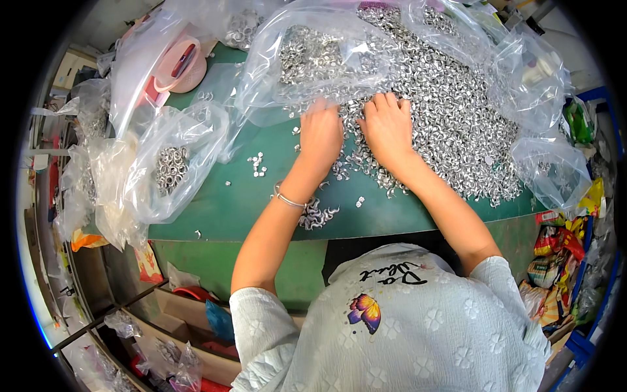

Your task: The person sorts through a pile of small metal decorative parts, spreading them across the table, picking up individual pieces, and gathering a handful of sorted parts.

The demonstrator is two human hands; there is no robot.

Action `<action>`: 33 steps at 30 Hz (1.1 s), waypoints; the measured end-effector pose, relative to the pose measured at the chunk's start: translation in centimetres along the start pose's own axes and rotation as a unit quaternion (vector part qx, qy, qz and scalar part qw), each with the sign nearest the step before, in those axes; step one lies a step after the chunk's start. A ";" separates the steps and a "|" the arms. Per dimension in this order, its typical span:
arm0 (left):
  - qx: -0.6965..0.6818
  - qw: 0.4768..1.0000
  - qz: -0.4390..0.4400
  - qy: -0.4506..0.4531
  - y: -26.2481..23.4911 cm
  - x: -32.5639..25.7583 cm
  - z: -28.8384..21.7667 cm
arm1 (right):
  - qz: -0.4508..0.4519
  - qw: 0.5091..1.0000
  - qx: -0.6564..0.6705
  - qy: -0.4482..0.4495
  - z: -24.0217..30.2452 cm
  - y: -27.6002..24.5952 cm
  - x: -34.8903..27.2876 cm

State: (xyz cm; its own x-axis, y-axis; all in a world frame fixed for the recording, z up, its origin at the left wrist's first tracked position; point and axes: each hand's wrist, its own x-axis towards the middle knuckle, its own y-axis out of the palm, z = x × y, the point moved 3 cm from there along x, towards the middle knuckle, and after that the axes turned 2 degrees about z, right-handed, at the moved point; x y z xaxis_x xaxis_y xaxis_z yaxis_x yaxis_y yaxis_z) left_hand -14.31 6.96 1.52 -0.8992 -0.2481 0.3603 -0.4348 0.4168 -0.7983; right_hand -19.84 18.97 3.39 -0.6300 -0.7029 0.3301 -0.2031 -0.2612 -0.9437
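A broad pile of small curved silver metal pieces covers much of the green table top. My right hand rests palm down at the pile's near left part, its fingers bent and somewhat apart, touching the pieces. Beside it, my left hand reaches to the edge of a clear plastic bag with more silver pieces in it. The left fingertips are blurred, so what they touch or hold is unclear. Below the left wrist lies a small heap of curved pieces. A few tiny pale silver bits sit farther left.
At the left, an open plastic bag holds ring-like silver pieces, near a pink plastic basket. Clear bags lie along the right edge. Shelves with drawers stand lower left, and colourful packets fill a rack at right.
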 end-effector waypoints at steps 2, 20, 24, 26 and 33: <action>-0.014 0.999 0.016 0.037 0.2 0.1 0.4 | 0.015 0.999 -0.043 -0.003 0.2 0.5 0.2; -0.182 0.981 -0.051 -0.043 -1.6 -1.6 1.3 | 0.000 0.939 0.337 0.061 -4.0 -3.5 -3.4; -0.215 0.974 -0.042 -0.057 -1.7 -1.5 1.5 | 0.072 0.980 0.184 -0.007 -3.5 -2.4 -3.1; -0.247 0.965 -0.026 -0.088 -1.8 -1.7 1.4 | 0.069 0.983 0.166 -0.027 -3.3 -2.3 -2.8; -0.378 0.913 0.040 -0.148 -1.6 -2.4 1.9 | 0.046 0.983 0.179 -0.001 -3.8 -2.1 -3.6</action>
State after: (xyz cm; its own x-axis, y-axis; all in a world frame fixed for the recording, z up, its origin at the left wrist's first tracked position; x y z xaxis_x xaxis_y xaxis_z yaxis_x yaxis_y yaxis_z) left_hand -11.37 5.22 0.97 -0.9257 -0.3698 0.0801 -0.3783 0.9003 -0.2155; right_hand -19.96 24.60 4.12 -0.6326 -0.7350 0.2442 0.1311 -0.4123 -0.9016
